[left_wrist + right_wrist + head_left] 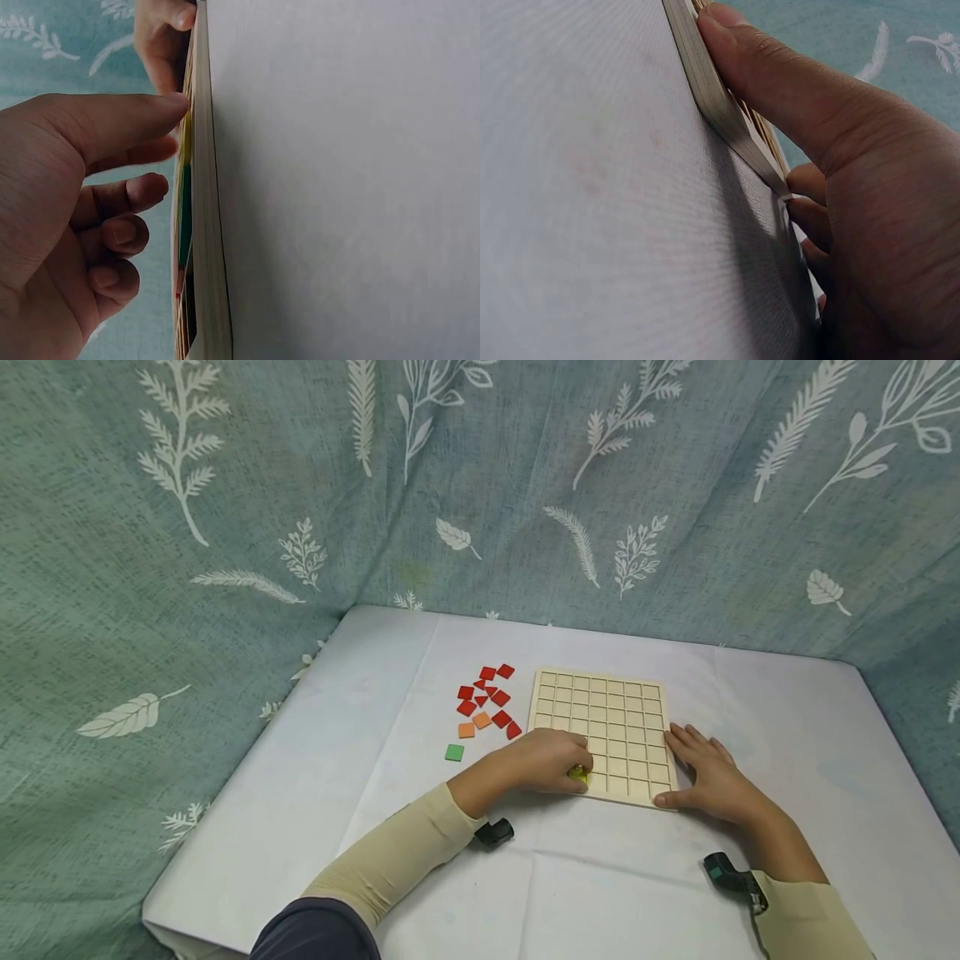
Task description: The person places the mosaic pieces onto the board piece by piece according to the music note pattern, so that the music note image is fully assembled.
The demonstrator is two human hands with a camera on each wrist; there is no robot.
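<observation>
"Two hands on my monitor, both at the wooden grid board [628,735]. What do you read at the left one?"

"On my feed the left hand [551,762] pinches a yellow piece [578,773] between thumb and fingers, at the board's near edge. I can't tell whether the piece sits fully in a compartment. From the left wrist camera I also see a green piece [185,214] on the board, just beside the yellow one and near that hand's curled lower fingers."

"And the right?"

"I have the right hand [708,777] with its fingers spread, grasping no piece. Its thumb rests on the board's near corner, and the other fingers lie along the edge on that hand's side. The grid stretches between the two hands and away beyond them."

"I see loose pieces too."

"Yes, beyond the left hand and off to its left: a cluster of red pieces [500,697], two orange squares [467,730] nearer to it, and a green square [454,752]. All lie flat on the white cloth [405,693], well apart from the right hand."
</observation>
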